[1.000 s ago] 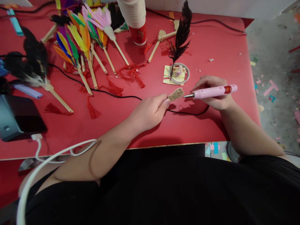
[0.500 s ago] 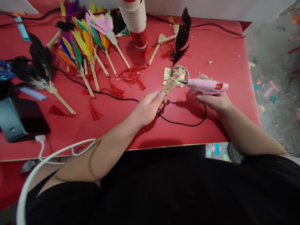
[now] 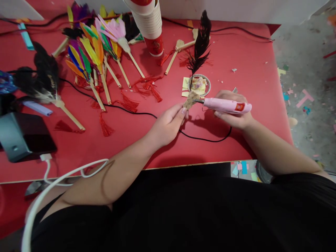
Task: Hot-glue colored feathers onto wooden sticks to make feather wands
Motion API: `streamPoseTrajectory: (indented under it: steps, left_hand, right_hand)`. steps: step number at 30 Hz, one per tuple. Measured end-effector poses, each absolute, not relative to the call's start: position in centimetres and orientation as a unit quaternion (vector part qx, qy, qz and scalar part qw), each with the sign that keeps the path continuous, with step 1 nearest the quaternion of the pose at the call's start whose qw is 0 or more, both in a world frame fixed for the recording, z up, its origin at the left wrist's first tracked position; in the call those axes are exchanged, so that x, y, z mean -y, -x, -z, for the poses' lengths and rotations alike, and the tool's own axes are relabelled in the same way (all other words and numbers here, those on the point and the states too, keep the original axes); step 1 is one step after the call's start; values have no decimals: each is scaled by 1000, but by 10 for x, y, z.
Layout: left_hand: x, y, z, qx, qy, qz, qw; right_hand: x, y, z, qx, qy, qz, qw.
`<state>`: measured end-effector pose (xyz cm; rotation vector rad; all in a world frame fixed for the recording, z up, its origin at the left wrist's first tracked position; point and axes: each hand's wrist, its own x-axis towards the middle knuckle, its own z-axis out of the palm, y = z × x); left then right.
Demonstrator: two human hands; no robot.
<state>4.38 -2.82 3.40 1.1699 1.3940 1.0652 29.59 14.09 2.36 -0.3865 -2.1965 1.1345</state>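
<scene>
My left hand (image 3: 168,122) pinches a small tan wooden piece (image 3: 190,99) and holds it up over the red table (image 3: 162,147). My right hand (image 3: 232,113) is wrapped round a pink glue pen (image 3: 225,105). The pen's metal tip touches the top of the wooden piece. Just behind them a small round dish (image 3: 207,85) rests on yellow paper, with a black feather (image 3: 200,45) standing in it. A black cord (image 3: 207,138) runs from the pen across the table.
Several coloured feather fans with wooden handles and red tassels (image 3: 99,59) lie at the back left. A stack of paper cups (image 3: 149,21) stands at the back. A black feather fan (image 3: 44,77), a dark device (image 3: 23,134) and a white cable (image 3: 65,175) are at the left.
Both hands lifted the wooden piece and the pen toward the dish. The pen tip, apart from the piece a second ago, now touches it.
</scene>
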Motion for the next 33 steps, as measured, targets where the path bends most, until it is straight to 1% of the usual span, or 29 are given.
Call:
streamPoseTrajectory:
  steps: [3,6,12,15,17,20,23,25,29,31,33]
  left_hand:
    - [32,-46,-40,-586,-530,-413,452]
    - [34,-47,-44,-587,-560,-402,425]
    - [34,-46,-43,-610,-578,-376,389]
    - [33,-46,-42,-608,-581,-377,389]
    - [33,-46,-42,-604,-579,-380,394]
    - [33,-46,-42,-606,-573,-380,400]
    - [31,-45,-43,-609,-560,-389,405]
    - [30,-45,-41,-605,-548,-403,414]
    - [28,-46,-33,-578,-498,-439,476]
    - [28,-47,-29,-558,-454,-460,521]
    - [27,-49,-27,-535,-400,-478,570]
  right_hand:
    - [-142,-296,-15,837,110,-421,332]
    - [-142,-298,-11,849,119,-394,331]
    - [-137,-306,-24,864,191,-397,245]
    - [-135,-307,-30,867,207,-396,221]
    - [-135,-306,-33,869,192,-397,224]
    - [-135,-303,-37,873,129,-402,242]
    - [-134,-302,-40,895,74,-373,231]
    - [-132,-302,-40,914,85,-329,222]
    - [-132,-302,-37,922,153,-241,260]
    - [-134,-302,-36,924,153,-233,261]
    - [-136,-303,-35,929,147,-247,234]
